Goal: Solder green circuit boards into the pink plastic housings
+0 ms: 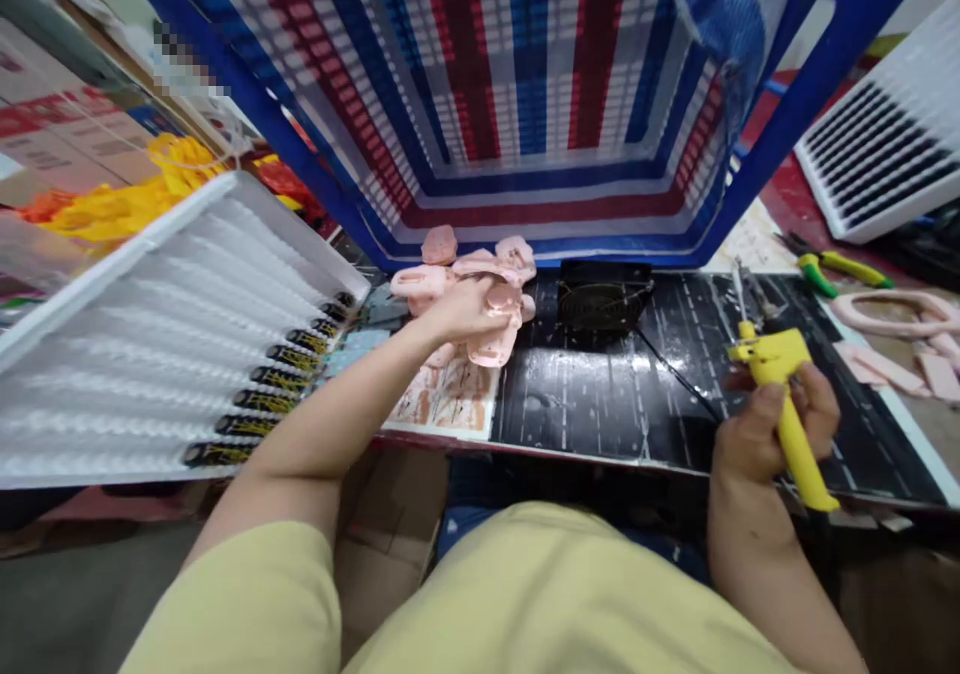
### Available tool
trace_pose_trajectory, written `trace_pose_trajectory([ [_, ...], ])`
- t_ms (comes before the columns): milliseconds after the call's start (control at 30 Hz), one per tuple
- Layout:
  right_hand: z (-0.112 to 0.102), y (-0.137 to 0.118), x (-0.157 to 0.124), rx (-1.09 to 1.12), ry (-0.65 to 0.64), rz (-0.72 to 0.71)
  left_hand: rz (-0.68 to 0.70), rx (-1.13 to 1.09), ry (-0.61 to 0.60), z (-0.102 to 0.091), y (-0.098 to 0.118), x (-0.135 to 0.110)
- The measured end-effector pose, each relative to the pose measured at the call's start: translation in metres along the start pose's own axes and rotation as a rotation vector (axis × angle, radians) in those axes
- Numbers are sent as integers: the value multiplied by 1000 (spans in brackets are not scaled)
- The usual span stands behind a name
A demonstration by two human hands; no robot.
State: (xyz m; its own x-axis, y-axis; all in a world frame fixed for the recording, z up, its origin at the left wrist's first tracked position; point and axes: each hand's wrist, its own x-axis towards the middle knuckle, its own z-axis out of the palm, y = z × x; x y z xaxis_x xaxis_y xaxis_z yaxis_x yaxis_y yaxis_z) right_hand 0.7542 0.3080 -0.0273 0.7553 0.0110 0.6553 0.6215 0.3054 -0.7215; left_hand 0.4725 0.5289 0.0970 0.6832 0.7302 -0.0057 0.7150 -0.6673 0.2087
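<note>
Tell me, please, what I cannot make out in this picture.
In the head view:
Pink parts under the left hand: hidden by it, so its grip is unclear.
Yellow gun: part of its handle is hidden by the right hand.
Left tray: cut off by the left edge.
Boxes: print too small and blurred to read.

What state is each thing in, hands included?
Left hand: on the pink pieces; grip unclear
Pink pieces: loosely heaped
Right hand: wrapped around the yellow gun-shaped tool
Yellow gun-shaped tool: held, tip up-frame; power unclear
Pliers: lying, handles spread
Black fan: grille toward person; running unclear
Blue crate: open side toward person
</note>
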Motion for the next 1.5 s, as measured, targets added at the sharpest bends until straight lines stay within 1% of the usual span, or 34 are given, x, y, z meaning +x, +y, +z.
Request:
trace_pose_trajectory([
  [67, -1, -5, -1, 43, -61, -56, 102, -26, -10, 22, 22, -23],
  [133, -4, -13, -3, 98, -165, -139, 182, -56, -32, 48, 46, -42],
  [200, -9, -25, -7, 86, -246, -229, 177, -69, -39, 71, 67, -55],
  [233, -12, -31, -9, 67, -288, -264, 157, -65, -35, 79, 75, -60],
  [300, -19, -42, -14, 54, -409, -304, 119, -42, -11, 86, 85, -66],
  [367, -25, -52, -19, 92, -573, -308, 90, -19, 10, 84, 82, -67],
  [433, -28, -59, -26, 119, -728, -299, 93, -11, 35, 79, 71, -64],
  [500, -26, -64, -35, 116, -847, -299, 181, -9, 60, 76, 56, -59],
  [533, -23, -66, -40, 114, -907, -310, 253, -12, 49, 75, 49, -57],
  [600, -15, -69, -50, 108, -1009, -370, 372, -10, -23, 75, 42, -57],
  [667, -8, -71, -58, 76, -1074, -470, 398, 41, -93, 75, 41, -63],
  [700, -6, -70, -61, 45, -1088, -522, 385, 86, -103, 74, 42, -68],
  [767, -6, -68, -65, -47, -1077, -599, 346, 196, -74, 72, 44, -81],
  [833, -12, -65, -67, -138, -1056, -630, 316, 279, -32, 70, 43, -92],
  [933, -19, -62, -65, -172, -1048, -623, 264, 312, 18, 71, 39, -101],
  [1033, -14, -62, -57, -107, -1050, -585, 266, 295, 35, 74, 38, -101],
  [1100, -4, -62, -52, -53, -1103, -573, 307, 284, 38, 75, 41, -101],
  [1233, 16, -58, -50, 54, -1282, -563, 372, 267, 22, 72, 52, -109],
  [1300, 20, -55, -52, 68, -1310, -569, 376, 272, 2, 69, 55, -116],
  [1400, 13, -52, -53, 12, -1267, -610, 303, 296, -23, 67, 53, -124],
  [1500, -1, -56, -53, -97, -1166, -668, 187, 322, -49, 68, 49, -124],
])
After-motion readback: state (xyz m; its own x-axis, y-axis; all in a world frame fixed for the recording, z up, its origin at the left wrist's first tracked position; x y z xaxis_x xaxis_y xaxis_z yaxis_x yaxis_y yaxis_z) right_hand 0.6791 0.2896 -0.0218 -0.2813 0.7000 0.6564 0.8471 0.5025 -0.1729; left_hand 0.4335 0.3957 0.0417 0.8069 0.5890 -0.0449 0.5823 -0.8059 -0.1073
